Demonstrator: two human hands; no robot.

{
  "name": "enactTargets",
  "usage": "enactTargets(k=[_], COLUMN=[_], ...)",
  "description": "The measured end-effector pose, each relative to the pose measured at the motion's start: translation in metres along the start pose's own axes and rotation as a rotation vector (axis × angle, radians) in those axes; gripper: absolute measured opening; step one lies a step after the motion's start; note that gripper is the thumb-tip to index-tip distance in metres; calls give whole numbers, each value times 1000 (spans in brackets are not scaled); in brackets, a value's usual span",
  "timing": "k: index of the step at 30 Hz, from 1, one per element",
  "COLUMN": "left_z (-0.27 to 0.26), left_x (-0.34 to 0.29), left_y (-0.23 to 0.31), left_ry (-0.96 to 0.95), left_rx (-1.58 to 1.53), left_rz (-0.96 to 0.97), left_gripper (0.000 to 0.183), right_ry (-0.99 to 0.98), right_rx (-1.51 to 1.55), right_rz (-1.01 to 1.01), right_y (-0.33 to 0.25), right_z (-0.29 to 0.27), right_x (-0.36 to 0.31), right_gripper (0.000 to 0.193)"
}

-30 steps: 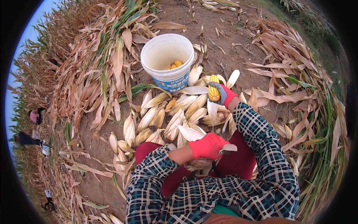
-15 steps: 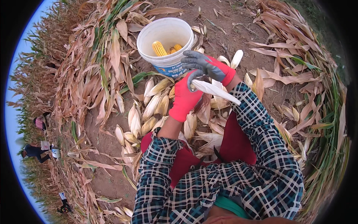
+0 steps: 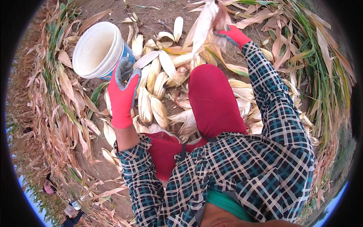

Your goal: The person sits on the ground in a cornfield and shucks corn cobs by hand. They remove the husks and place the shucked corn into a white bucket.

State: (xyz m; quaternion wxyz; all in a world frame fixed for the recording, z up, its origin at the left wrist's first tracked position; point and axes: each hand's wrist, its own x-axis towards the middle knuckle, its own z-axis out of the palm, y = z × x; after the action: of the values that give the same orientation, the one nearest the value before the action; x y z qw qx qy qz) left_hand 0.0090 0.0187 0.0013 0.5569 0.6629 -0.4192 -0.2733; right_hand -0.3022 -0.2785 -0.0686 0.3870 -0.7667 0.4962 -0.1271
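The person's left hand (image 3: 124,89), in a red and grey glove, stands with thumb and fingers apart and nothing visible between them; its fingertips overlap the side of the white bucket (image 3: 113,56), and whether they touch it is hard to tell. The bucket tilts in view, its pale inner wall showing while the bottom is hard to make out, and the hand covers part of its blue label. The right hand (image 3: 235,36) reaches to the upper edge, at a pale corn husk (image 3: 203,28) with brown silk. The husk hides some of its fingers, so one cannot tell whether they are clamped on it, and the husk's top meets the picture's edge. Husk-covered ears (image 3: 154,75) lie on the soil between bucket and knees, partly hidden by the red trousers (image 3: 213,98). At lower left, a distant person in dark clothing (image 3: 72,219) is mostly cut off by the rim.
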Motion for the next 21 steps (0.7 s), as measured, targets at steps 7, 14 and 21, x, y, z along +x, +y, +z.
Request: enactTargets(k=[7, 14, 21], left_z=[-5, 14, 17], left_x=[-7, 3, 6], left_y=[19, 22, 20], left_ry=[5, -67, -155], left_rx=[-15, -15, 268], left_rz=[-43, -86, -12], left_gripper=[40, 40, 49], right_ry=[747, 160, 17], right_rx=[1017, 550, -447], right_rz=[599, 167, 714], right_y=[230, 195, 130], right_z=[28, 172, 181], right_x=[-149, -104, -17], right_gripper=[58, 50, 65])
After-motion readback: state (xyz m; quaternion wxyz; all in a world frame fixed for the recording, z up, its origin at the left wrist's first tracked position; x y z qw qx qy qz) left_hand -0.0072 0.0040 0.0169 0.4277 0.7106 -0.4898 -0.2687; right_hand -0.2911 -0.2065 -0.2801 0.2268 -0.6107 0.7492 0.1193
